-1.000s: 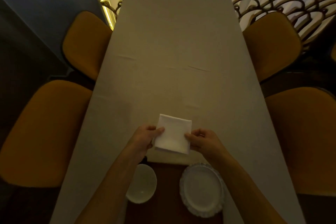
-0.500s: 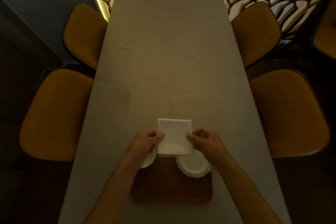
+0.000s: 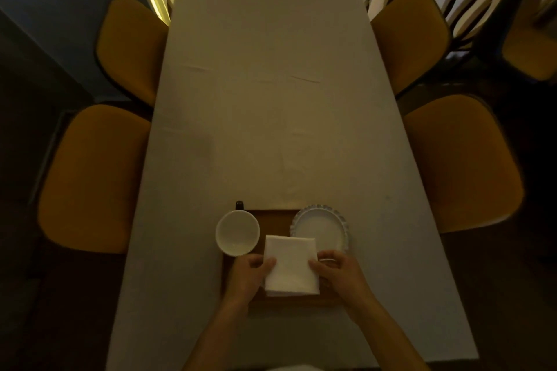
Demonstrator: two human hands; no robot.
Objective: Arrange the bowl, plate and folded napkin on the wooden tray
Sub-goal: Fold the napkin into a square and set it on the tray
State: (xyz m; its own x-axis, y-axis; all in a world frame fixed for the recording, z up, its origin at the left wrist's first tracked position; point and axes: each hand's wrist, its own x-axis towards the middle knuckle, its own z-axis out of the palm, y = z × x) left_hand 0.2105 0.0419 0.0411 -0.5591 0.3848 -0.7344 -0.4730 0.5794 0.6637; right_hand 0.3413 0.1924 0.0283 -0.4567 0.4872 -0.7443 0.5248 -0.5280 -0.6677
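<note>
Pinched at both side edges: folded napkin (image 3: pixel 291 265), left hand (image 3: pixel 251 275) and right hand (image 3: pixel 337 275) each gripping it over the wooden tray (image 3: pixel 274 215), near side. Bowl (image 3: pixel 237 232) far-left, plate (image 3: pixel 320 227) far-right, already on. Placing step. Next: lower flat, then let go.

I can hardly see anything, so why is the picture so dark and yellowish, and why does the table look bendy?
In the head view the room is dim and warm-lit, so only the white napkin, bowl and plate stand out; the wooden tray almost vanishes in shadow; the wide-angle lens narrows the table and curves the chairs; everything looks slightly soft.
</note>
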